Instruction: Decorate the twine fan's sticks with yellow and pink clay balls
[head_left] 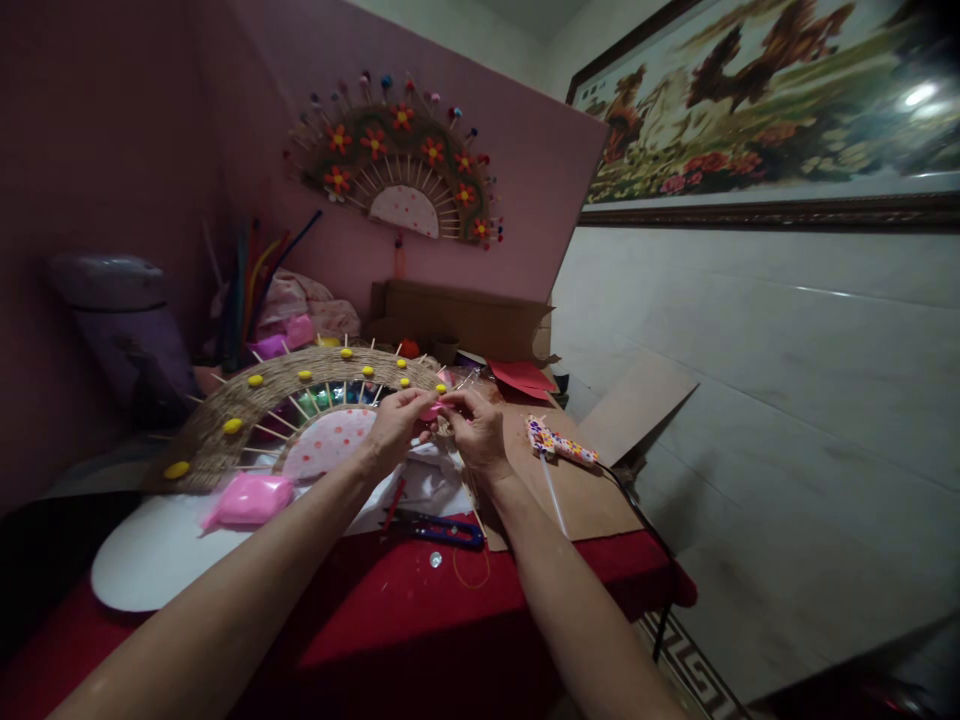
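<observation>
Fingers of my left hand [401, 425] and my right hand [476, 428] meet in a pinch around a small piece of pink clay [433, 411]. Just behind them lies a fan-shaped craft [217, 428], its arched band wound with twine and dotted with yellow discs. Thin sticks run from that band to a white half-round centre [330, 445] with reddish dots. A bag of pink clay [251, 498] rests to the left of my left forearm. Below my hands are blue-handled thread snips [442, 530].
A flower-patterned glue gun [559, 440] with a glue stick lies on cardboard [600, 510] at the right. Red sheets [523, 377] sit behind it. A white rounded board [142, 560] is at the left on the red tablecloth [360, 600]. A finished-looking fan [401, 165] hangs on the wall.
</observation>
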